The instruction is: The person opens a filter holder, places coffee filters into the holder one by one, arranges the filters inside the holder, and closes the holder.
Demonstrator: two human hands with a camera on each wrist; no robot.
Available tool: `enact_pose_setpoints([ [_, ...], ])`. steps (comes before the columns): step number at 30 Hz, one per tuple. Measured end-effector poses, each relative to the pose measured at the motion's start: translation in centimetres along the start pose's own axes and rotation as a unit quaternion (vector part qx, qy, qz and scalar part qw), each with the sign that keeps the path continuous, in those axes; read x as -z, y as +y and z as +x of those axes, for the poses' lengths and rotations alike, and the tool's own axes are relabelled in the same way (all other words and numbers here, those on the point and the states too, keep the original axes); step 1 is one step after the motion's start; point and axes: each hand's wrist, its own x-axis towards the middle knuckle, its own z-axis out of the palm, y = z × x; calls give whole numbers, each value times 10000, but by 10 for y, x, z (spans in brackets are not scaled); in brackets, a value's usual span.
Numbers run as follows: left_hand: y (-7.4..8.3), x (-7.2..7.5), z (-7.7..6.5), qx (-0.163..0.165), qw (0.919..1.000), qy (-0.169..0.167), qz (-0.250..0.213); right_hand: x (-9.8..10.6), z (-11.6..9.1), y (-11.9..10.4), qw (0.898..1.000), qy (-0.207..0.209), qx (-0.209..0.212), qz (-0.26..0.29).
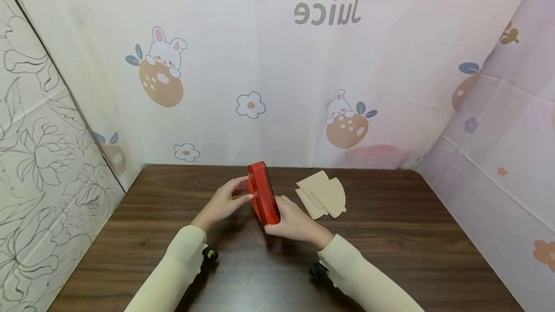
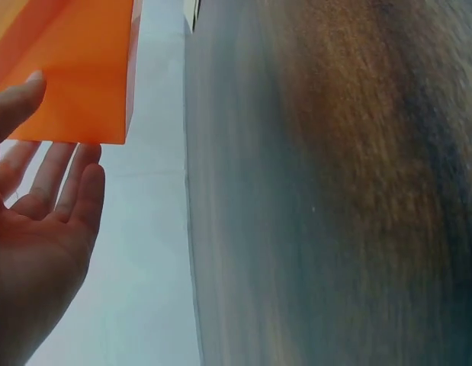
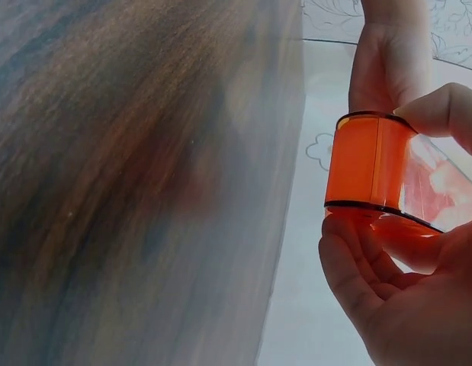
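Observation:
A translucent red-orange plastic case (image 1: 265, 194) with dark rims and a rounded end is held up over the table, tilted. My right hand (image 1: 297, 220) grips its near lower end, and in the right wrist view the right thumb (image 3: 441, 114) lies at one rim with curled fingers (image 3: 358, 259) under the other. On the far left side, my left hand (image 1: 223, 203) touches the case with fairly straight, spread fingers. In the left wrist view its thumb (image 2: 22, 103) lies before the orange face, and the fingertips meet the lower edge, partly hidden.
Several tan fan-shaped paper sheets, like coffee filters (image 1: 331, 196), lie overlapping on the dark wooden table (image 1: 390, 244), right of the case. Patterned curtains (image 1: 260, 61) hang behind the table and at both sides. A dark wrist camera (image 1: 318, 271) sits at the right cuff.

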Motion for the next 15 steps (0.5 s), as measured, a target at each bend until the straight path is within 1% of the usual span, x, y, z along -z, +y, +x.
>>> enact_pose_setpoints([
  [6, -2, 1, -2, 21, 9999, -81, -142, 4, -5, -1, 9999, -84, 69, 43],
  [9, -4, 2, -3, -14, 9998, -150, -155, 6, -8, 0, 9998, -200, 41, 88],
  [15, -6, 3, -4, 30, 9995, -276, -171, 12, -12, 0, 9990, -422, 79, 137],
])
